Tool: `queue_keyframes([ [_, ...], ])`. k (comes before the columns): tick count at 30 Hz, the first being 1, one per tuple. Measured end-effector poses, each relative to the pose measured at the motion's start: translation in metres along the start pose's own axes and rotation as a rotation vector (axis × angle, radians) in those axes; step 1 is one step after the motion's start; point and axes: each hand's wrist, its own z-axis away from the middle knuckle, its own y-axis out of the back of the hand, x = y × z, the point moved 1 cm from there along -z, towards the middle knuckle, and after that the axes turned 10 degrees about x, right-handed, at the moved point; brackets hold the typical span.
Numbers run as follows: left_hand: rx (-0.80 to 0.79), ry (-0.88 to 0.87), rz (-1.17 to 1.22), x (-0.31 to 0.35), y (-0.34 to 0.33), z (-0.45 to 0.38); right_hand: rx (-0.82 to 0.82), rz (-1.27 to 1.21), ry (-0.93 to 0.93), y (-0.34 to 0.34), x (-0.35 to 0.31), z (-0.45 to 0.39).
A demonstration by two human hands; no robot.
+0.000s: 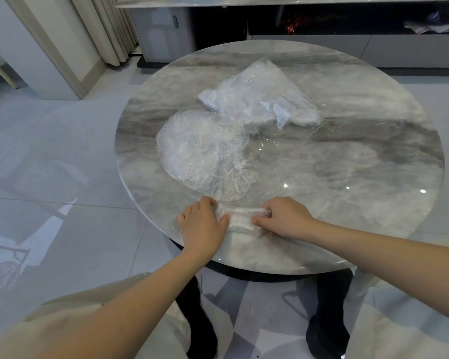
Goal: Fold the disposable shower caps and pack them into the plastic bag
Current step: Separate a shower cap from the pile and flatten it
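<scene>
Clear folded shower cap is lying at the table's near edge; your left hand and right hand are pinching its ends, so keep pressing air out evenly
</scene>
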Motion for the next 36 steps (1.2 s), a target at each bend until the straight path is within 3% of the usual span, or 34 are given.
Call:
queue_keyframes([
  [5,-0.126,0.078,0.087,0.007,0.003,-0.010,0.048,0.020,-0.079,0.008,0.003,-0.004],
  [9,-0.261,0.325,0.453,0.017,0.010,-0.021,0.141,-0.113,-0.186,0.025,0.009,-0.011],
  [13,-0.273,0.430,0.652,0.033,0.020,-0.031,0.191,-0.479,-0.328,0.045,0.006,-0.013],
  [18,-0.281,0.453,0.820,0.063,0.028,-0.041,-0.029,-0.998,-0.504,0.063,-0.006,-0.006],
  [21,-0.306,0.431,0.844,0.080,0.027,-0.048,-0.024,-1.206,-0.505,0.066,-0.007,-0.009],
  [26,-0.376,0.365,0.867,0.111,0.026,-0.062,0.194,-1.300,-0.576,0.078,0.010,-0.023],
  [32,-0.145,0.171,0.672,0.130,0.009,-0.081,0.450,-1.299,-0.672,0.095,0.039,-0.042],
  [36,0.007,-0.056,0.421,0.137,-0.010,-0.097,0.705,-0.983,-0.618,0.115,0.048,-0.060],
])
